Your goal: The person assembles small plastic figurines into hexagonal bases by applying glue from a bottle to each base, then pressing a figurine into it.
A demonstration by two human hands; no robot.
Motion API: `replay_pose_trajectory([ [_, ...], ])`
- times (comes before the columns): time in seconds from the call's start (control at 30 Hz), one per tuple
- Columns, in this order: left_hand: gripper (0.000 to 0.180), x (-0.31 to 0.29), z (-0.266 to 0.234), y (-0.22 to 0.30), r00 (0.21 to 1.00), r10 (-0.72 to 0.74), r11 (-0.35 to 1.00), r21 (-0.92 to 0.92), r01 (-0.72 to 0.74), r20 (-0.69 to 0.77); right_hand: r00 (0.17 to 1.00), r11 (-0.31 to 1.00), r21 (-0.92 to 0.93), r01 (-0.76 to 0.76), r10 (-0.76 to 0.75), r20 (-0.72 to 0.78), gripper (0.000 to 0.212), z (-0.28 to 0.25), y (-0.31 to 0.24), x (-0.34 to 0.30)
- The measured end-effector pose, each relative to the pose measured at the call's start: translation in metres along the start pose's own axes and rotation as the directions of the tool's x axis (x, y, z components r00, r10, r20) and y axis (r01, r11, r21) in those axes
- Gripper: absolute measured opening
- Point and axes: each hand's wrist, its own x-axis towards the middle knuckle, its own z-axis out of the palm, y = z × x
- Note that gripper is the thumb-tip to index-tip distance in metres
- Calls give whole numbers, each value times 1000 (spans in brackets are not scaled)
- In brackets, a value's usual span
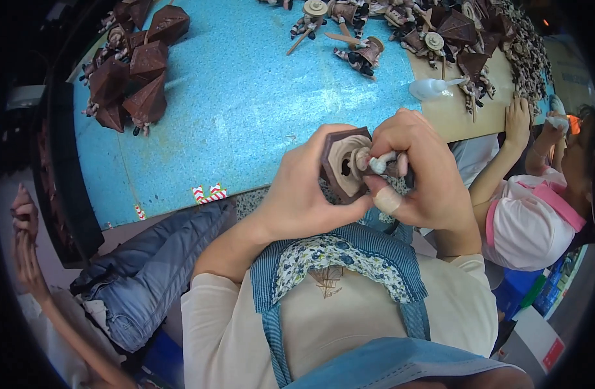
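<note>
My left hand (297,188) is wrapped round a brown, angular hat-like piece (333,146). Its pale hollow underside, with a dark hole in it, faces me. My right hand (423,172) pinches a small doll figure (378,163) with pale and dark parts, pressed up against the hollow of the brown piece. A strip of tape wraps my right thumb. The fingers hide much of the figure. Both hands are raised in front of my chest, at the near edge of the blue table (245,110).
Several figures with brown angular tops (129,81) are piled at the table's far left. More figures (440,39) crowd the far right, near a clear squeeze bottle (432,88). Other people's arms show at right (504,146) and at left (32,253).
</note>
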Motion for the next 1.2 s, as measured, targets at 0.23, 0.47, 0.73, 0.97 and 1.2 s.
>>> replay_pose_trajectory([
  [0.23,65,-5,-1,0,1000,2,986,167,-2,-2,980,935,-315,160,-112,167,38,3,-14,13],
  [0.47,65,-8,-5,-6,996,-55,996,68,50,68,971,982,1,191,-189,143,37,15,1,16],
  [0.73,70,-11,9,-14,997,4,998,64,0,-72,974,977,20,210,-211,85,31,23,13,11],
  [0.97,69,-1,3,-20,984,-112,968,-211,139,136,986,997,80,-2,-11,168,36,6,12,7],
  [1.2,71,4,-13,-16,888,-203,784,-475,400,413,911,938,234,254,-314,268,30,-20,28,19],
])
